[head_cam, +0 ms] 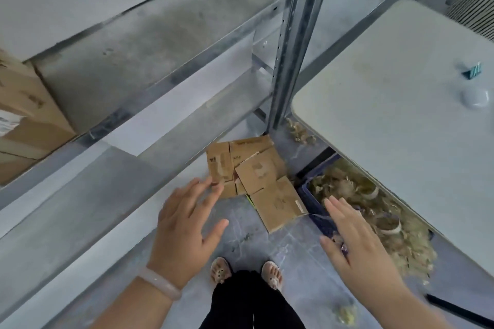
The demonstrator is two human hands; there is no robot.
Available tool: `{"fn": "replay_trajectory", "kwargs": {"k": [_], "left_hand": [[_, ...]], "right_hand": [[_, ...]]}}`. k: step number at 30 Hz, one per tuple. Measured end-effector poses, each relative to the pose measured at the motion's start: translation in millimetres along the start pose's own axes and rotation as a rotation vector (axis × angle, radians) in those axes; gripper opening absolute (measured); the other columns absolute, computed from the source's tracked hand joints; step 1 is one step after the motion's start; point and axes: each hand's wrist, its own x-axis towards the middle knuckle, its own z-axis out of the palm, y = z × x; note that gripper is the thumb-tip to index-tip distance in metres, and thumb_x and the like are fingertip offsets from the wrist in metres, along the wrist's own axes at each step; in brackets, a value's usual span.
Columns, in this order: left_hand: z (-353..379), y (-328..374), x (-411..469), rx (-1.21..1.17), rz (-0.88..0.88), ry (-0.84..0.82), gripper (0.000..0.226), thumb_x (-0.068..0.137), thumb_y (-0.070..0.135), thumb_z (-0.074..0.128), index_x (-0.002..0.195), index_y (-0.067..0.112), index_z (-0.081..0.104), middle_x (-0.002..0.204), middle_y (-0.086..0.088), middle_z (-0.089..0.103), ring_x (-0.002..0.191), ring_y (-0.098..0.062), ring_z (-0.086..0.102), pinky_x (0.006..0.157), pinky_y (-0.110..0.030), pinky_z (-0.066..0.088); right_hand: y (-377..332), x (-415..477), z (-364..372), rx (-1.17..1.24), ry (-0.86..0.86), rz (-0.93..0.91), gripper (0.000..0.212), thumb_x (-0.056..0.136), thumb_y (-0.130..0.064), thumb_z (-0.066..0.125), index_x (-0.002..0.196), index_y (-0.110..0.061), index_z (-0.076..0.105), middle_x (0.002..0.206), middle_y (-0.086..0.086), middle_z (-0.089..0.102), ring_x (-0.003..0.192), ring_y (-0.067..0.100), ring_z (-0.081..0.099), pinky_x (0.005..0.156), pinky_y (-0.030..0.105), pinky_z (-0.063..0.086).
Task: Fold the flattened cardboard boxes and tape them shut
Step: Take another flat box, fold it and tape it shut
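Observation:
Several flattened brown cardboard boxes [256,172] lie in a loose overlapping pile on the grey floor, at the foot of a metal shelf post. My left hand [187,227] hovers above the floor with fingers spread, its fingertips over the near left corner of the pile; it holds nothing. A pale bangle sits on that wrist. My right hand [358,243] is stretched out flat to the right of the pile, fingers straight, also holding nothing. No tape roll is visible.
A grey metal shelf rack [294,43] runs along the left, with brown cartons [24,104] on it. A white table [401,115] at right carries a small white object [475,97]. Under it stands a blue crate [315,208] of straw-like filler. My feet [246,272] are below.

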Motion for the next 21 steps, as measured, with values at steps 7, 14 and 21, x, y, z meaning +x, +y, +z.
{"fn": "replay_trajectory", "kwargs": {"k": [7, 14, 21], "left_hand": [[135, -76, 16, -0.002, -0.041, -0.204, 0.055, 0.089, 0.045, 0.05, 0.135, 0.016, 0.056, 0.137, -0.008, 0.054, 0.126, -0.031, 0.051, 0.098, -0.049, 0.045], [324, -157, 34, 0.055, -0.073, -0.353, 0.059, 0.081, 0.045, 0.069, 0.133, 0.019, 0.055, 0.137, -0.011, 0.054, 0.126, -0.035, 0.052, 0.1, -0.053, 0.045], [495, -228, 52, 0.054, -0.199, -0.48, 0.064, 0.092, 0.057, 0.041, 0.15, 0.035, 0.022, 0.157, 0.006, 0.022, 0.144, -0.017, 0.02, 0.116, -0.042, 0.023]], "right_hand": [[60, 95, 124, -0.053, -0.122, 0.065, 0.066, 0.09, -0.069, 0.02, 0.148, -0.049, -0.005, 0.153, -0.036, -0.008, 0.141, -0.014, -0.012, 0.118, 0.016, -0.003], [150, 207, 298, 0.06, -0.264, 0.254, 0.072, 0.098, -0.052, 0.044, 0.153, -0.047, -0.003, 0.16, -0.024, 0.004, 0.149, 0.007, 0.008, 0.119, 0.034, 0.02], [248, 282, 450, 0.663, -0.36, 1.076, 0.074, 0.096, -0.039, 0.059, 0.154, -0.009, 0.023, 0.154, 0.013, 0.035, 0.132, 0.036, 0.043, 0.11, 0.048, 0.038]]}}
